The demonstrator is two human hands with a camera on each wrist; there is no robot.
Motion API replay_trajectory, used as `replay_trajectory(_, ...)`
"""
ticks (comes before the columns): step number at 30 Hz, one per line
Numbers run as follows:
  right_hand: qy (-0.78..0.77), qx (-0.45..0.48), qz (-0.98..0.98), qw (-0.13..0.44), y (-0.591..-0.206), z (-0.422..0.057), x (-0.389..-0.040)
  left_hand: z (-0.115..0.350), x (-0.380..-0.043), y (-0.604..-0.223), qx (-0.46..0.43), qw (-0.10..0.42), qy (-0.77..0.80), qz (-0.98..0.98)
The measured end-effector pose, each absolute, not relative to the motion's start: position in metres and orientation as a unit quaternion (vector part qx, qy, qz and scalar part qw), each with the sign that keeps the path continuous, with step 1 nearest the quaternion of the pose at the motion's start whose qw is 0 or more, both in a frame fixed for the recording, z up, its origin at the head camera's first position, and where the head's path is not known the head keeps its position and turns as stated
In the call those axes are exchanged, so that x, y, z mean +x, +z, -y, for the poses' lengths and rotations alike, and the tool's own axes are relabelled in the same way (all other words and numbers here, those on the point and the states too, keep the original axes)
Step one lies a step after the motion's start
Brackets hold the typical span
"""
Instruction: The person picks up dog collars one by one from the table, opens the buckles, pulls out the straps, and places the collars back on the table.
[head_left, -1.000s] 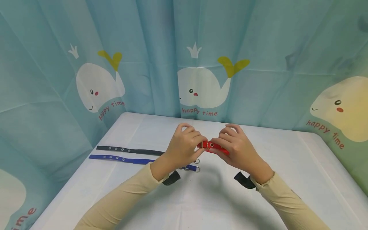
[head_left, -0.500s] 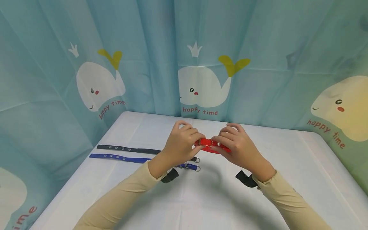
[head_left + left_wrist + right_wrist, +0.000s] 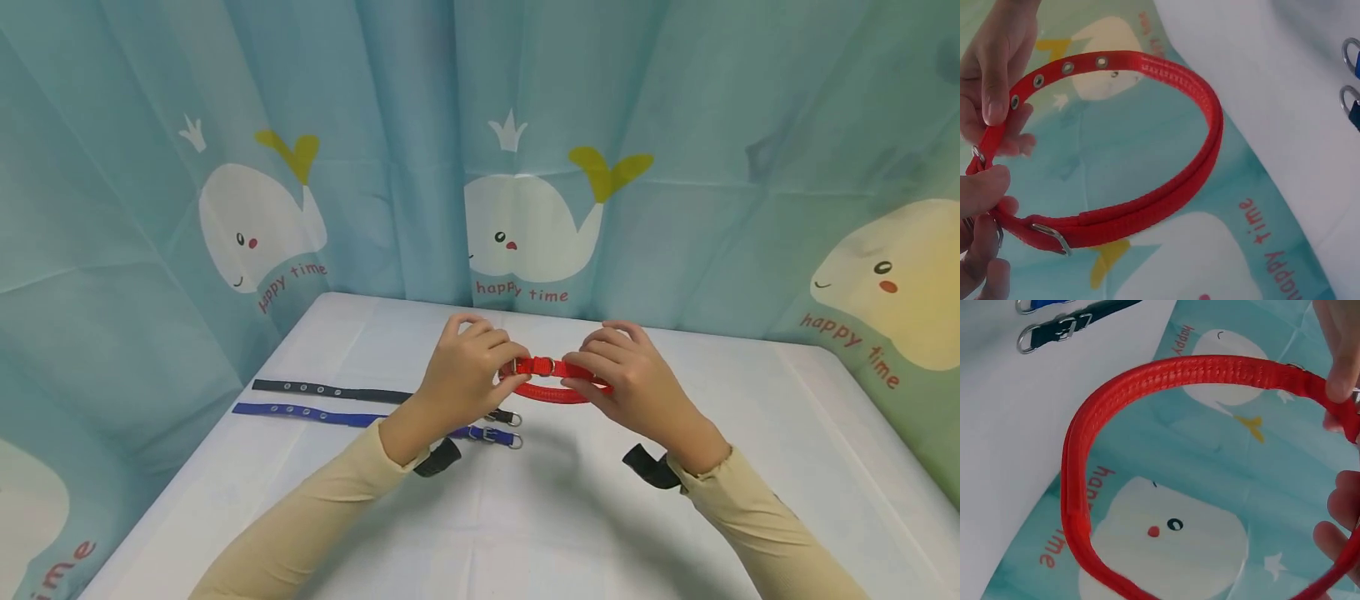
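A red pet collar (image 3: pixel 553 396) is held up above the table in a loop, its ends between my two hands. My left hand (image 3: pixel 465 371) pinches it at the metal buckle. My right hand (image 3: pixel 630 375) pinches the strap with the eyelets. In the left wrist view the red collar (image 3: pixel 1215 125) shows several metal eyelets, a wire keeper and a padded band; fingers partly hide the buckle. The right wrist view shows the stitched inner side of the red collar (image 3: pixel 1079 469).
A black collar (image 3: pixel 375 394) and a blue collar (image 3: pixel 345 416) lie side by side, stretched flat on the white table (image 3: pixel 480 533), to the left and partly behind my left forearm. A whale-print curtain (image 3: pixel 420 167) hangs behind the table.
My hands have moved slightly apart, left hand leftward and right hand rightward. The red collar's loop shows more openly between them, with its lower band in view.
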State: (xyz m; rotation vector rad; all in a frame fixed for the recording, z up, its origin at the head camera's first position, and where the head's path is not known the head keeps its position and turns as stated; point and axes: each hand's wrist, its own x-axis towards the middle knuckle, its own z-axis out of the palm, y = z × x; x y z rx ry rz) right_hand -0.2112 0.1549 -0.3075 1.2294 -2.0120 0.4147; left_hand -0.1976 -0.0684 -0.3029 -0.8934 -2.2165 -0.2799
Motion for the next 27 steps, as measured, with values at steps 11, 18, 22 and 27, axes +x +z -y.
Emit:
replay_trajectory(11, 0.144, 0.458, 0.803, 0.353, -0.313, -0.153, -0.211, 0.064, -0.195, -0.302, -0.356, 0.372, -0.097, 0.852)
replay_trajectory(18, 0.119, 0.425, 0.846, 0.298, -0.308, -0.162, -0.209, 0.064, -0.196, -0.302, -0.357, 0.375, -0.102, 0.849)
replay_trajectory(22, 0.093, 0.405, 0.872, 0.259, -0.303, -0.168, -0.207, 0.063, -0.196, -0.303, -0.358, 0.371, -0.102, 0.851)
replay_trajectory(27, 0.068, 0.378, 0.896, 0.223, -0.301, -0.179, -0.208, 0.065, -0.197, -0.301, -0.339, 0.379, -0.111, 0.854)
